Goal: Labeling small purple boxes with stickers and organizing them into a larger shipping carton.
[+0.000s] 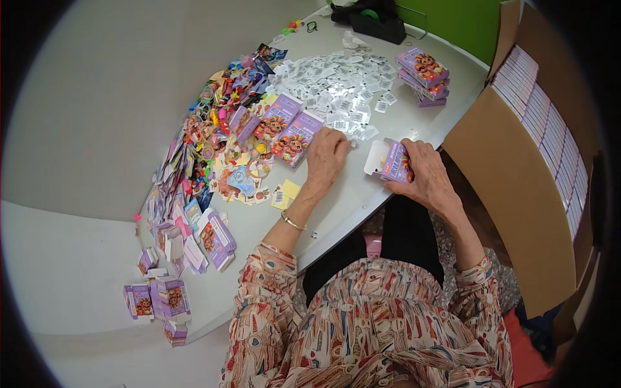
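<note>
My right hand (424, 174) grips a small purple cardboard box (396, 161) at the table's front edge. The box lies tilted, and its white end flap stands open toward the left. Over the table my left hand (326, 158) has its fingers curled together at the near edge of a spread of small clear packets with barcode labels (323, 81). A whitish bit shows by its fingertips, too small to name. Just left of that hand lie two purple boxes (297, 139) with cartoon faces, side by side, and a smaller purple box (244, 124) beyond them.
Small toys and colourful packets (226, 107) form a long heap along the table's left side. Flattened or open purple boxes (169, 297) lie near left. A stack of purple boxes (424, 71) stands far right. Beside the table, a large carton (517, 187) holds rows of boxes.
</note>
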Demonstrator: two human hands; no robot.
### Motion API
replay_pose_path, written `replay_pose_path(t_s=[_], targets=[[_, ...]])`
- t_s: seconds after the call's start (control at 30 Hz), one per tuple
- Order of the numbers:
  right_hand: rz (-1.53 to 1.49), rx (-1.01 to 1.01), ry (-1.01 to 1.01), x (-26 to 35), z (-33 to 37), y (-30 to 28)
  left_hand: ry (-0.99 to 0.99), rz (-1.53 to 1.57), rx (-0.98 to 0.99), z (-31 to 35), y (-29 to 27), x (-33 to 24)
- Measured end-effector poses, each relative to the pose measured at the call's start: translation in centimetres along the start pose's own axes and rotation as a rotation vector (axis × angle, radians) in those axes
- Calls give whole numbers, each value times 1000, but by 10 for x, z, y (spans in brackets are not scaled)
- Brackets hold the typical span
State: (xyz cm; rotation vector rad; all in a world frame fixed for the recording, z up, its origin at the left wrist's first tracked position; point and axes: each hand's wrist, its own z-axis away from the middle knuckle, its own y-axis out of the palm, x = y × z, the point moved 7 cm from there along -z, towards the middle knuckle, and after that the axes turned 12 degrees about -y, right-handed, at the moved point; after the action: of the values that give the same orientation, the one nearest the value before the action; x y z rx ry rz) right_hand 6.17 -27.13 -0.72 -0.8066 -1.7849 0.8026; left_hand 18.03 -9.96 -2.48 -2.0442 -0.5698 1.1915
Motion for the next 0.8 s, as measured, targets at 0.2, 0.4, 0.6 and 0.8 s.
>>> replay_pose_path(t_s=[0.2, 0.4, 0.6, 0.8], targets=[[-6, -32, -20, 4, -4, 5, 23, 146, -83, 9, -46, -20], [-38, -33, -121, 36, -19, 12, 253, -90, 12, 41, -48, -52], [-194, -59, -163, 50, -20, 40, 63, 159, 471, 47, -41, -24], [-513, -47, -33, 66, -37, 67, -319, 552, 307, 39, -105, 39]])
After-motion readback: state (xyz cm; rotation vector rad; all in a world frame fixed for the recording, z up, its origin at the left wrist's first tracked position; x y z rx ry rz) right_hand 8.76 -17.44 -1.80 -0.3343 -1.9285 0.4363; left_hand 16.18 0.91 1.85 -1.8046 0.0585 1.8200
